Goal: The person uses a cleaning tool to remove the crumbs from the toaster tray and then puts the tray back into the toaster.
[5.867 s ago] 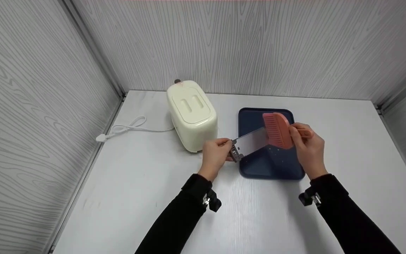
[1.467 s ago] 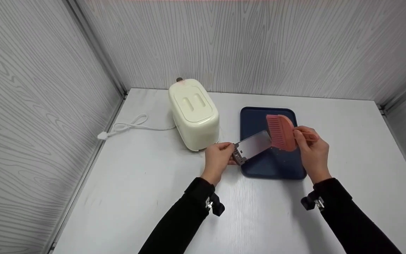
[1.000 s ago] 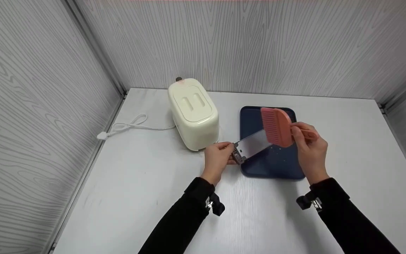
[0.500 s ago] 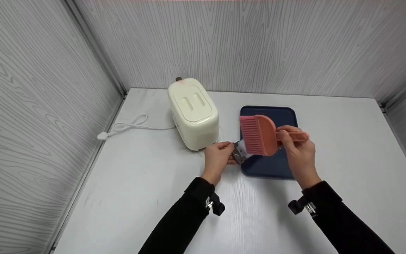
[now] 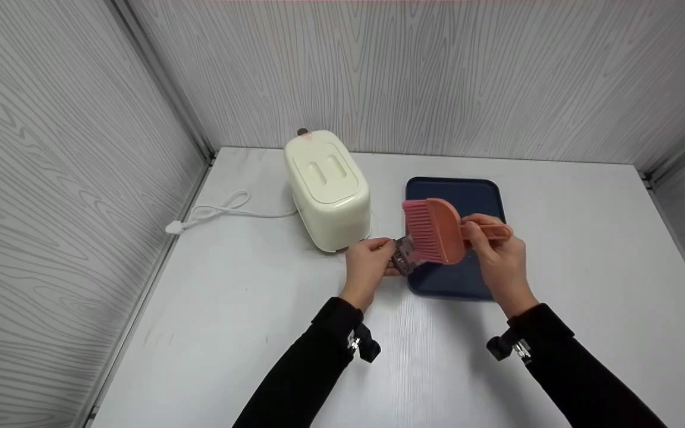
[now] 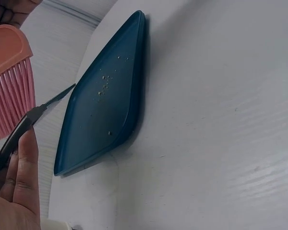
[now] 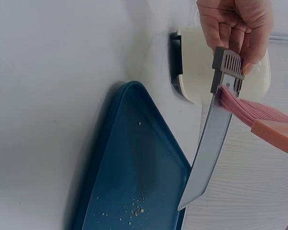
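Observation:
My left hand pinches the dark slotted end of a flat metal toaster crumb tray. Its plate slants down over a blue tray. An orange brush with pink bristles is in my right hand, gripped by the handle. In the right wrist view, the bristles meet the crumb tray near its slotted end. From the head view, the brush covers most of the plate. Small crumbs are scattered on the blue tray below.
A cream toaster stands left of the blue tray, close behind my left hand. Its white cord lies bundled on the table to the left, ending in a plug. Grey wood-grain panels rise behind and beside the table.
The brush has swung left from the plate's far end to its slotted end, after earlier lying at the far end. My left hand and the crumb tray have hardly moved recently.

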A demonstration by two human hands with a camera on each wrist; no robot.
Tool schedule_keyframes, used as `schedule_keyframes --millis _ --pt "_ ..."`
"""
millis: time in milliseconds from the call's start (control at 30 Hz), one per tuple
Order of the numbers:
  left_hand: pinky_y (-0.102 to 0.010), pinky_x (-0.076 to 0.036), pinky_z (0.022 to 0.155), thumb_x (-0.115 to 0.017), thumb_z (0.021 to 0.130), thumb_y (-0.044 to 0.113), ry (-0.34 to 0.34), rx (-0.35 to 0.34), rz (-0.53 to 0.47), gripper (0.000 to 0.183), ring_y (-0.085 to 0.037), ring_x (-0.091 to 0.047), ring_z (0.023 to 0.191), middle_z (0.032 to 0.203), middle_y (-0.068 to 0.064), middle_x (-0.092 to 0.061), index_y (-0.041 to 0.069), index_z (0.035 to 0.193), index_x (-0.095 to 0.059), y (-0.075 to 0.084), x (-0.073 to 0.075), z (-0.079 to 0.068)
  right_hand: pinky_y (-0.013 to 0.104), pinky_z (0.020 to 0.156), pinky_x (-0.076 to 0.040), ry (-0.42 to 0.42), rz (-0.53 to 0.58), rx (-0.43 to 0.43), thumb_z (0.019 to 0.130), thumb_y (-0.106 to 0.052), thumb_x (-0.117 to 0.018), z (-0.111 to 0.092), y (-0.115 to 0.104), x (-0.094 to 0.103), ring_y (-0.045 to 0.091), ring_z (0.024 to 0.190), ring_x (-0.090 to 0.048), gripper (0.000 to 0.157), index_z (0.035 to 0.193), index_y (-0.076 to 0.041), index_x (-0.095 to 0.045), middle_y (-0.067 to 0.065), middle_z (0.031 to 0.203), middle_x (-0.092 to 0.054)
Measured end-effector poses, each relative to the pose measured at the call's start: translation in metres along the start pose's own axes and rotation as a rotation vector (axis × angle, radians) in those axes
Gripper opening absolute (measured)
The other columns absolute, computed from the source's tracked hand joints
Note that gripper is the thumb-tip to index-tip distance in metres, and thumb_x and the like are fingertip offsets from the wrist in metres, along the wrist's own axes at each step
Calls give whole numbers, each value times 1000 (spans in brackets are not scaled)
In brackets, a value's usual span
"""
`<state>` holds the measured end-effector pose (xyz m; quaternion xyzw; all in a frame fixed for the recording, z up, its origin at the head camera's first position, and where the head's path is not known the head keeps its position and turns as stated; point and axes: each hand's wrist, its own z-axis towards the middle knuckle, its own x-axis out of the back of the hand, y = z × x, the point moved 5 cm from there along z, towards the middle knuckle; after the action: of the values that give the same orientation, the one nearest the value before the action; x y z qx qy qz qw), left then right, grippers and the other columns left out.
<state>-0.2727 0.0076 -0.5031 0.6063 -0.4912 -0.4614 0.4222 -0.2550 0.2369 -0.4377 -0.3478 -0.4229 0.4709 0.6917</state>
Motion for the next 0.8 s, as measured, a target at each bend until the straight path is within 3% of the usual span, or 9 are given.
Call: schedule_keyframes --millis 267,633,800 --pt "-29 -64 57 -66 93 7 10 8 17 24 -16 -70 63 89 -16 -75 -7 111 -74 1 1 0 16 70 -57 42 -90 26 104 -22 -62 6 12 14 9 85 -72 22 117 -8 -73 9 101 -77" --pt "-30 -64 60 -65 94 6 -6 17 31 24 -17 -71 65 90 -15 -74 -6 112 -74 2 0 -1 10 68 -52 119 -189 -95 103 -31 -63 14 27 35 5 85 -71 29 120 -10 -72 13 105 -77" --pt "-30 -64 60 -65 94 6 -10 12 21 23 -15 -70 64 88 -15 -74 -7 111 -74 2 0 -1 10 67 -51 188 -191 -80 102 -27 -65 20 31 44 7 81 -69 27 117 -8 -73 12 102 -76"
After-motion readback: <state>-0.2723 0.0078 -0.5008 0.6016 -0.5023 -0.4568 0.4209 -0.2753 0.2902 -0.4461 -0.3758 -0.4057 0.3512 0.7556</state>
